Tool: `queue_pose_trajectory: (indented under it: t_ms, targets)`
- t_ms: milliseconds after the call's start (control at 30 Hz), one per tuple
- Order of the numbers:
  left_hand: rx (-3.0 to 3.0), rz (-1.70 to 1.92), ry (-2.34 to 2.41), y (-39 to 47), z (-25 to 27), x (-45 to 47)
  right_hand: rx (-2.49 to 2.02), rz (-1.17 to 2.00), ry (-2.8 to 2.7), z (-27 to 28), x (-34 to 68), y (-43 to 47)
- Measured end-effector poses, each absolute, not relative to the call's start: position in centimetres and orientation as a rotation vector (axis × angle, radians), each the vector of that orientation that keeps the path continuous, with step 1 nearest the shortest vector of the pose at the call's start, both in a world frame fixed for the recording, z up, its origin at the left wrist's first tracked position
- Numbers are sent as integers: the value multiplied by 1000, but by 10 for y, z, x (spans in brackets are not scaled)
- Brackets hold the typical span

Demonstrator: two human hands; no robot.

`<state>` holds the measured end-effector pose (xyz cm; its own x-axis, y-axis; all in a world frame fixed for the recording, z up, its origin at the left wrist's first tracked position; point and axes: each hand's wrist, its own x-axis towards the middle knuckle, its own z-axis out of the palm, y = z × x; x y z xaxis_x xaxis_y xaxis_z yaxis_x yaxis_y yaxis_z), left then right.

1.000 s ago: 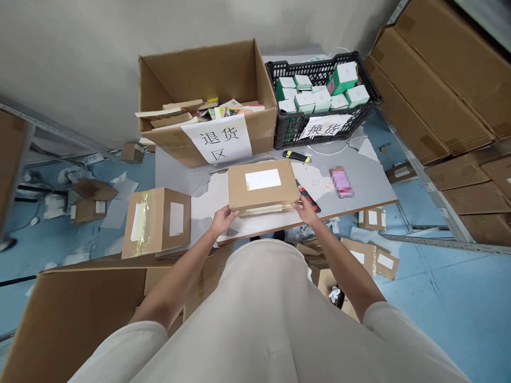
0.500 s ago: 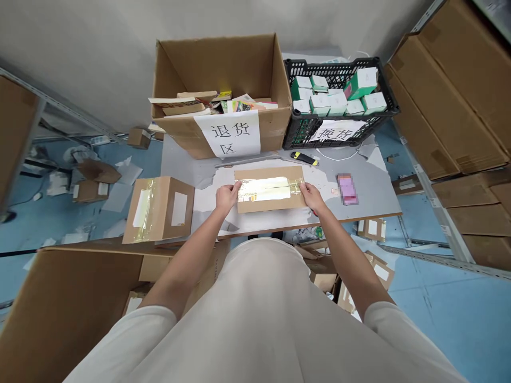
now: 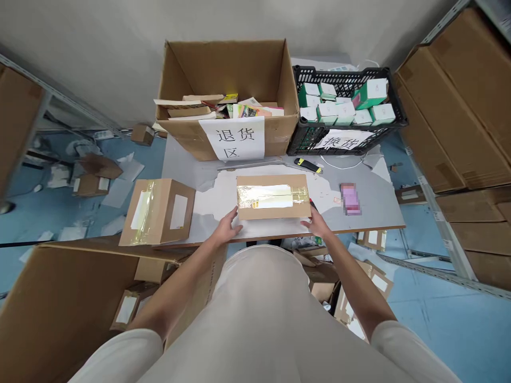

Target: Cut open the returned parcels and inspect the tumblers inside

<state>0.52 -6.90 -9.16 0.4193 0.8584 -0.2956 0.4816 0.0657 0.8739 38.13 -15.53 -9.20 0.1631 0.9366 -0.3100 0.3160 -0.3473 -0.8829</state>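
A taped cardboard box point(image 3: 275, 211) with a white label under shiny tape lies on the table in front of me. My left hand point(image 3: 227, 229) is at its lower left corner, thumb and fingers apart, holding nothing. At the lower right corner is my right hand point(image 3: 318, 223), also open, its fingertips close to the box side; whether they touch it I cannot tell. A small red and black object point(image 3: 312, 203) shows just beyond the right fingers, mostly hidden. Behind the box lies a black and yellow utility knife point(image 3: 308, 165).
A large open carton point(image 3: 275, 143) of books stands at the back, beside a black plastic crate point(image 3: 299, 139) with green-white boxes. Another taped box point(image 3: 159, 213) sits at the table's left, a pink blurred phone-like item point(image 3: 350, 199) at right. A big open carton point(image 3: 72, 298) is at lower left.
Both hands have let go of the box's ends and drawn back toward me, fingers opening. The box now rests on the table between them. The view has shifted slightly.
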Motion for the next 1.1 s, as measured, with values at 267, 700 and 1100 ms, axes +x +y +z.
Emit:
queue_pose_trajectory:
  t_ms: [267,700,1100]
  targets:
    - [1565,544,1329,-53,-71,24,-1772,1120,-1208,-74,370,-133]
    - [1607,385,1783,5,-57,53,-2054,1043,-1318,-67,369,-79]
    - [1431,403,1289,-65,-117,-9,-1822,1321,-1103,-116,385,-165]
